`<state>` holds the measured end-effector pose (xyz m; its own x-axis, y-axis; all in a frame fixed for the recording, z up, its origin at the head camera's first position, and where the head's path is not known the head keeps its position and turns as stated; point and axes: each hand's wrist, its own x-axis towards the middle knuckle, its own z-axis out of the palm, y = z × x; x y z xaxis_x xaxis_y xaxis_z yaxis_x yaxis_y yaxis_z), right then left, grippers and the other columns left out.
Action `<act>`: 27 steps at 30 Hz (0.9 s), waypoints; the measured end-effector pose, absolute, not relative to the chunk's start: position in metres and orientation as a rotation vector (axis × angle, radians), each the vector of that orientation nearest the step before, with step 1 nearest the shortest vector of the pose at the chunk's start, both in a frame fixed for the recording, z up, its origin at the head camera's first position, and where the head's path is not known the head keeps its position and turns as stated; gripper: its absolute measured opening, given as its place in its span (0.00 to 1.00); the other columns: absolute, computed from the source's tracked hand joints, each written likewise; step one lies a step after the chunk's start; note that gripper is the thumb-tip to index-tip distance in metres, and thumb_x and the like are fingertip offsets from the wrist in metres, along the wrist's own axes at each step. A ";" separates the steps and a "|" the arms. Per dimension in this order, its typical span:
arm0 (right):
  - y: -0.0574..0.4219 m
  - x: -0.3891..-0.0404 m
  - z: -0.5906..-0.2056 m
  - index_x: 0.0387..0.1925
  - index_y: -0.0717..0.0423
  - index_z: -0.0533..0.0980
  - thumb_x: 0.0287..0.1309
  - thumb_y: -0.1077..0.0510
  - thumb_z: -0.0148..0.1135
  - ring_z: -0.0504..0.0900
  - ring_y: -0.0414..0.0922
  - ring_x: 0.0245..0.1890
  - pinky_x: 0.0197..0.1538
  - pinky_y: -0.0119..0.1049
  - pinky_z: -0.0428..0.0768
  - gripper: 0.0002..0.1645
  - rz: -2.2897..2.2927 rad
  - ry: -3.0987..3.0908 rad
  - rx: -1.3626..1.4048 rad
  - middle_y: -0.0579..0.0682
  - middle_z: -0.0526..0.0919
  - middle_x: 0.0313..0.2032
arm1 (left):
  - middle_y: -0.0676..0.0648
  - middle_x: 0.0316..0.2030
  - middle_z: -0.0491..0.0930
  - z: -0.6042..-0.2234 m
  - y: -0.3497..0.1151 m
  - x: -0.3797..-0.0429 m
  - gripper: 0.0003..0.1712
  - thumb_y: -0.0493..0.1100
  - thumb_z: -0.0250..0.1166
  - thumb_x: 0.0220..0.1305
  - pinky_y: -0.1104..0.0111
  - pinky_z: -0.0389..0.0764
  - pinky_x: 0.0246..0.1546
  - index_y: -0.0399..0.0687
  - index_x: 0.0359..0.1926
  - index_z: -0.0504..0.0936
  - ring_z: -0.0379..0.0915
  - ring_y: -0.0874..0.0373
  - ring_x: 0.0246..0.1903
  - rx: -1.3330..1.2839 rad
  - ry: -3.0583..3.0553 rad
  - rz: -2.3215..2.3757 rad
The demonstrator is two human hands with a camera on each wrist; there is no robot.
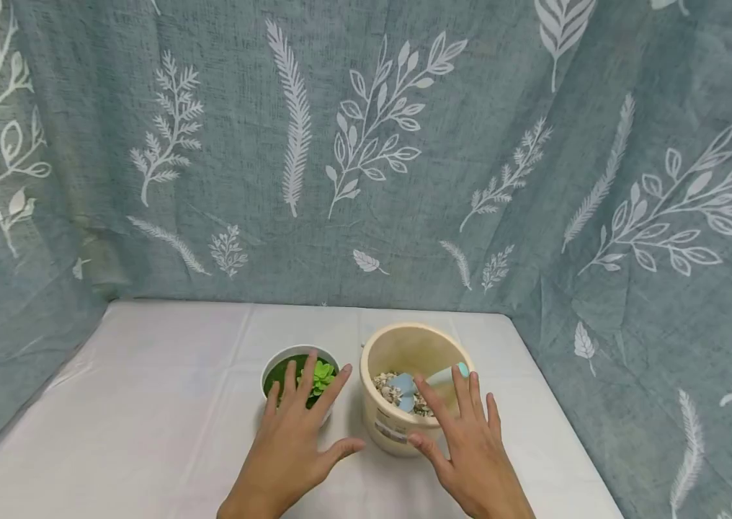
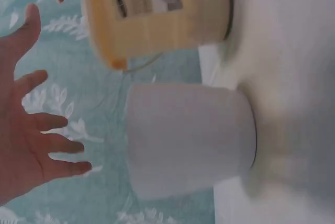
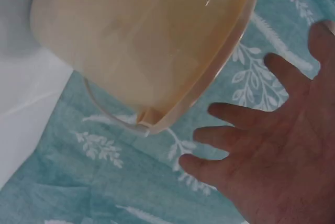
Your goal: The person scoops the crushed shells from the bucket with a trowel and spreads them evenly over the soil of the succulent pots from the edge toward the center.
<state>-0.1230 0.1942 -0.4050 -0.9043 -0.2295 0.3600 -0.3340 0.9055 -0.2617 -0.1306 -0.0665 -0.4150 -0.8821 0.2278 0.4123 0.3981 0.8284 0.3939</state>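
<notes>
My left hand (image 1: 291, 447) is held with spread fingers in front of a white pot (image 1: 273, 360). Green moss-like filling and a small bright-green leafy plant (image 1: 323, 376) show inside that pot, partly behind the fingers. In the left wrist view the pot (image 2: 188, 137) stands apart from the hand, which holds nothing. My right hand (image 1: 476, 458), also spread and holding nothing, hovers by the near right side of a cream bucket (image 1: 405, 342). Inside the bucket lie pale granules (image 1: 387, 391) and a small shovel with a light-blue blade (image 1: 403, 383) and a pale handle tipped in teal.
Both containers stand upright, side by side, on a white-covered table (image 1: 145, 404). A printed label (image 1: 390, 431) is on the bucket's front, and a thin handle (image 3: 107, 113) hangs at its side. Leaf-patterned grey-green cloth (image 1: 230, 144) surrounds the table behind and at both sides.
</notes>
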 end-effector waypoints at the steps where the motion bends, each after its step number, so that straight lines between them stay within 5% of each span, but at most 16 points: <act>1: 0.196 -0.125 -0.404 0.79 0.27 0.63 0.69 0.37 0.63 0.56 0.74 0.79 0.71 0.79 0.58 0.40 0.437 -2.743 0.424 0.67 0.60 0.79 | 0.34 0.81 0.55 -0.416 -0.061 -0.135 0.53 0.72 0.70 0.58 0.27 0.68 0.66 0.70 0.81 0.61 0.58 0.22 0.75 -0.496 -2.647 -0.689; 4: 0.204 -0.139 -0.399 0.71 0.40 0.75 0.68 0.38 0.65 0.67 0.72 0.74 0.69 0.74 0.68 0.34 0.297 -2.687 0.479 0.66 0.71 0.73 | 0.32 0.78 0.63 -0.419 -0.040 -0.149 0.53 0.67 0.75 0.57 0.34 0.74 0.66 0.55 0.79 0.67 0.65 0.27 0.73 -0.571 -2.594 -0.752; 7: 0.211 -0.162 -0.391 0.53 0.53 0.86 0.64 0.44 0.72 0.81 0.63 0.64 0.65 0.64 0.78 0.23 0.143 -2.613 0.582 0.60 0.85 0.60 | 0.29 0.76 0.65 -0.423 -0.018 -0.160 0.53 0.67 0.74 0.60 0.43 0.78 0.66 0.39 0.75 0.71 0.68 0.32 0.73 -0.627 -2.600 -0.827; 10: 0.211 -0.189 -0.384 0.38 0.54 0.87 0.58 0.48 0.77 0.87 0.51 0.47 0.58 0.51 0.84 0.14 -0.009 -2.638 0.718 0.50 0.90 0.42 | 0.27 0.77 0.61 -0.428 -0.004 -0.164 0.54 0.67 0.70 0.63 0.46 0.77 0.68 0.30 0.74 0.69 0.63 0.32 0.76 -0.617 -2.675 -0.900; 13: 0.206 -0.213 -0.382 0.33 0.53 0.86 0.54 0.52 0.80 0.85 0.46 0.34 0.47 0.45 0.85 0.11 -0.092 -2.784 0.812 0.46 0.87 0.31 | 0.28 0.79 0.58 -0.430 0.002 -0.163 0.53 0.65 0.70 0.64 0.44 0.73 0.72 0.30 0.74 0.68 0.55 0.32 0.79 -0.555 -2.731 -0.978; 19: 0.197 -0.233 -0.396 0.19 0.51 0.78 0.50 0.61 0.79 0.79 0.44 0.23 0.36 0.47 0.81 0.15 -0.190 -2.949 0.715 0.46 0.84 0.21 | 0.30 0.79 0.58 -0.429 0.001 -0.159 0.51 0.64 0.70 0.64 0.43 0.70 0.73 0.32 0.74 0.69 0.55 0.33 0.79 -0.549 -2.717 -1.007; 27: 0.199 -0.234 -0.404 0.13 0.46 0.78 0.52 0.58 0.78 0.77 0.43 0.21 0.34 0.48 0.78 0.19 -0.049 -2.906 0.634 0.41 0.81 0.16 | 0.31 0.80 0.56 -0.429 -0.001 -0.161 0.50 0.63 0.70 0.66 0.45 0.69 0.74 0.33 0.75 0.68 0.53 0.33 0.80 -0.566 -2.756 -0.947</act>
<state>-0.2338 0.1987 -0.4040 -0.8959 -0.4164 0.1550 -0.4109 0.9092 0.0676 -0.1611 -0.0009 -0.4288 -0.9127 0.2966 0.2810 0.4067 0.7257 0.5549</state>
